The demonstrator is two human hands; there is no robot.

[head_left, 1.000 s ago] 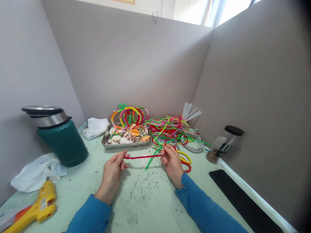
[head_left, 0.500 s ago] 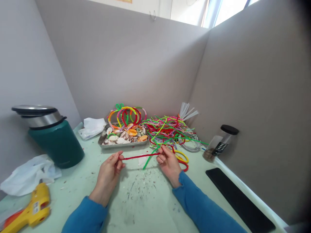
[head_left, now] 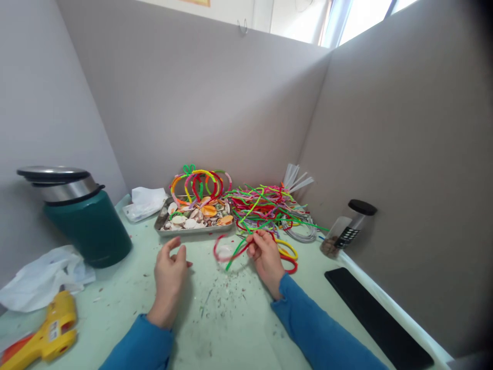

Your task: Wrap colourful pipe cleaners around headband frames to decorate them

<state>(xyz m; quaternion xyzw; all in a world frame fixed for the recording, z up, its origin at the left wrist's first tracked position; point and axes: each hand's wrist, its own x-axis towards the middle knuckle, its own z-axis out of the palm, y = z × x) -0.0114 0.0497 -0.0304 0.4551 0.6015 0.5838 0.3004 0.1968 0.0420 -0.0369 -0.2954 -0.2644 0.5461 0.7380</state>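
Observation:
My right hand [head_left: 265,261] pinches a red pipe cleaner [head_left: 238,254], whose free end curls loosely to the left and is blurred by motion. A green pipe cleaner [head_left: 231,261] slants down just behind it. To the left, my left hand [head_left: 171,275] is off the table's middle with thumb and fingers apart, holding nothing. Beside and behind my right hand lie scissors [head_left: 288,250] with yellow and red handles, partly hidden by the hand. A heap of coloured pipe cleaners [head_left: 265,205] is spread beyond my right hand.
A metal tray [head_left: 192,231] of shells stands at the back, with wrapped hoops [head_left: 200,174] on it. On the left are a green flask [head_left: 90,226], crumpled tissue [head_left: 46,280] and a yellow glue gun [head_left: 57,329]. A jar [head_left: 348,228] and black strip [head_left: 373,313] lie right.
My left hand has let go of the red pipe cleaner's left end and opened. The pipe cleaner, stretched straight between both hands before, now curls freely from my right hand.

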